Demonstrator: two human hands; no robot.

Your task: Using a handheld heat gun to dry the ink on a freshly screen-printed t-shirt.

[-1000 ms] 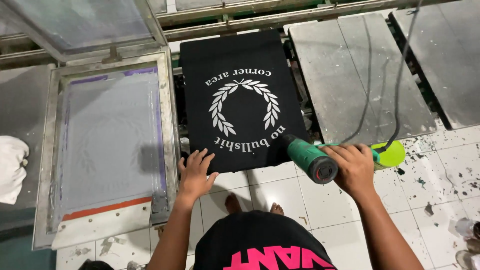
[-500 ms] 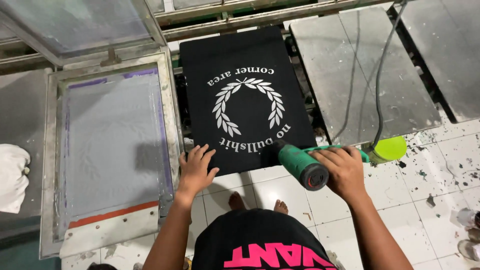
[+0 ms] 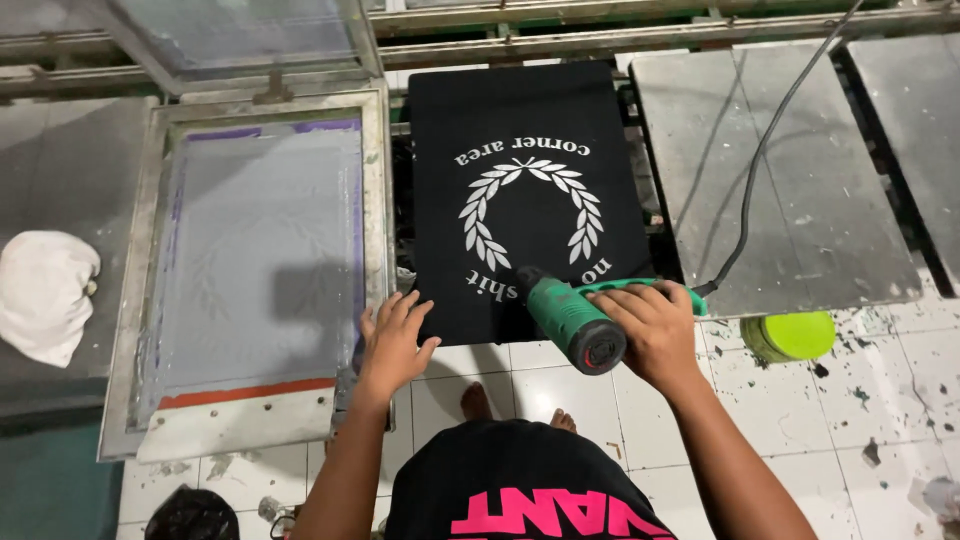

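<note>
right hand (image 3: 655,335) closed around green heat gun (image 3: 572,318), nozzle toward 11 o'clock over black printed shirt (image 3: 530,190) on its platen. left hand (image 3: 393,340) open, flat, fingers spread on shirt's near-left corner; screen frame (image 3: 375,200) at 9 o'clock.

Matt black cloth shirt (image 3: 530,130), green plastic heat gun (image 3: 568,313), dull scuffed metal platens (image 3: 800,200), glossy paint-spattered floor tiles (image 3: 880,400).
</note>
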